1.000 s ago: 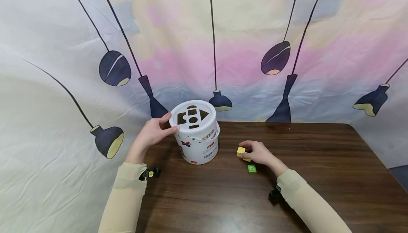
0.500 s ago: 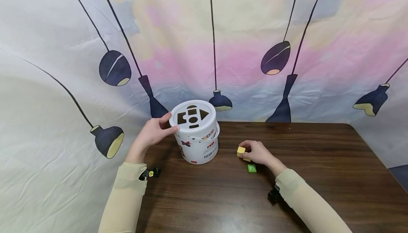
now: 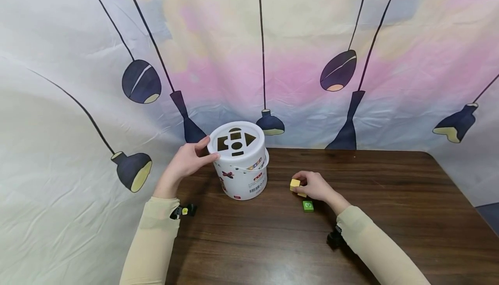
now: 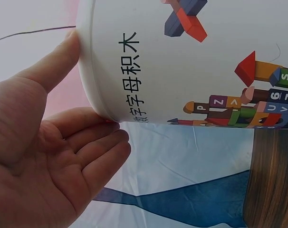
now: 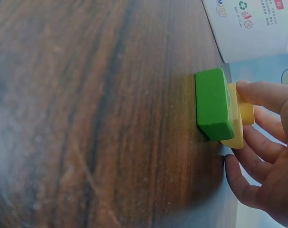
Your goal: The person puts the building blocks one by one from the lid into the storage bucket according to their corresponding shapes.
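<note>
My left hand (image 3: 186,162) rests its thumb and fingertips, spread and fairly straight, on the lid rim of a white bucket (image 3: 241,181), at its left side. The lid (image 3: 252,150) has several shaped cut-outs, among them a triangle and a circle. On the table to the right, my right hand (image 3: 316,186) pinches a small yellow block (image 3: 294,184) between thumb and fingers. A second yellow block (image 3: 302,195) shows under the fingers, partly hidden. Just nearer lies a green block (image 3: 308,206) with a pale mark on top; the right wrist view has this green block (image 5: 213,104) in front of the yellow ones.
The brown wooden table (image 3: 249,241) runs back to a cloth backdrop (image 3: 300,59) printed with hanging lamps, close behind the bucket. A white handle (image 3: 267,159) hangs at the bucket's right side. Dark wrist cameras sit by both sleeves.
The view tilts very slightly. Both hands, the bucket and the blocks stay where they were; the right forearm barely shifts left.
</note>
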A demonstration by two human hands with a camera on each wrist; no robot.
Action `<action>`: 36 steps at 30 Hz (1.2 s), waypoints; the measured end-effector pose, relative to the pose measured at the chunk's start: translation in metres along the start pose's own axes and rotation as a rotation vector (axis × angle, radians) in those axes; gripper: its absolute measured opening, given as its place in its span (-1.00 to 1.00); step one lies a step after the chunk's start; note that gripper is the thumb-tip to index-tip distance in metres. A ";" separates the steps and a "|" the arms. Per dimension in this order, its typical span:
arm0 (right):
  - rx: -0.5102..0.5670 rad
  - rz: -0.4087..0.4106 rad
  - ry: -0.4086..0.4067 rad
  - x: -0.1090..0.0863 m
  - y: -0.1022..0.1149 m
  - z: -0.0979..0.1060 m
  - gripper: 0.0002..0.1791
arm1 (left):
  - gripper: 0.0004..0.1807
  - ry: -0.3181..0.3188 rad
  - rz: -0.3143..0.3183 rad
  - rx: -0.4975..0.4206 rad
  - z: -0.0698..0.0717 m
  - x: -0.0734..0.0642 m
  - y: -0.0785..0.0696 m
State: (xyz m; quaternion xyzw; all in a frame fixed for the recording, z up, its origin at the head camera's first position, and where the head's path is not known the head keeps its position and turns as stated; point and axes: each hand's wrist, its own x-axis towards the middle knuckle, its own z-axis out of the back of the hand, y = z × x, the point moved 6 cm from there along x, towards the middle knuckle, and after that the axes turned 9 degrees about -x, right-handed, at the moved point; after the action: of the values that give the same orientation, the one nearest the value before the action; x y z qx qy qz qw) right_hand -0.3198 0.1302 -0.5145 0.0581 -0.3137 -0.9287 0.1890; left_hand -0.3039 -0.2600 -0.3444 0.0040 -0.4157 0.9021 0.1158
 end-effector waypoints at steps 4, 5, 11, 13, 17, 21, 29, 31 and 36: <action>-0.001 0.004 -0.005 0.001 0.001 0.001 -0.61 | -0.05 -0.001 -0.009 0.002 0.000 0.000 -0.001; 0.001 0.006 -0.007 0.001 0.001 0.001 -0.61 | -0.05 -0.002 -0.007 0.002 0.000 0.000 -0.002; 0.023 0.025 -0.049 0.003 0.008 0.015 -0.61 | -0.05 -0.007 -0.005 -0.007 0.001 -0.001 -0.002; 0.036 0.043 -0.085 0.007 0.014 0.028 -0.59 | -0.05 -0.005 -0.008 -0.005 0.001 -0.001 -0.002; 0.061 0.081 -0.168 0.016 0.033 0.062 -0.56 | -0.05 -0.002 -0.010 0.005 0.000 0.000 -0.003; 0.087 0.106 -0.225 0.027 0.056 0.093 -0.55 | -0.05 -0.004 -0.019 0.013 0.000 0.000 -0.003; 0.139 0.152 -0.265 0.044 0.105 0.119 -0.54 | -0.06 -0.007 -0.024 0.027 0.000 0.000 -0.004; 0.149 0.163 -0.263 0.049 0.115 0.120 -0.54 | -0.06 -0.005 -0.023 0.032 0.000 0.000 -0.003; 0.172 0.204 -0.241 0.061 0.137 0.117 -0.55 | -0.07 -0.004 -0.019 0.038 0.001 0.000 -0.003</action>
State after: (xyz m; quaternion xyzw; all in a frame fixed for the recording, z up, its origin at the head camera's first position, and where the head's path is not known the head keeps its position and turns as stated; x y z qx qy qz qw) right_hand -0.3589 0.0716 -0.3378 -0.0699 -0.4168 -0.8746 0.2375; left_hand -0.3035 -0.2589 -0.3419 0.0120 -0.3988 0.9086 0.1236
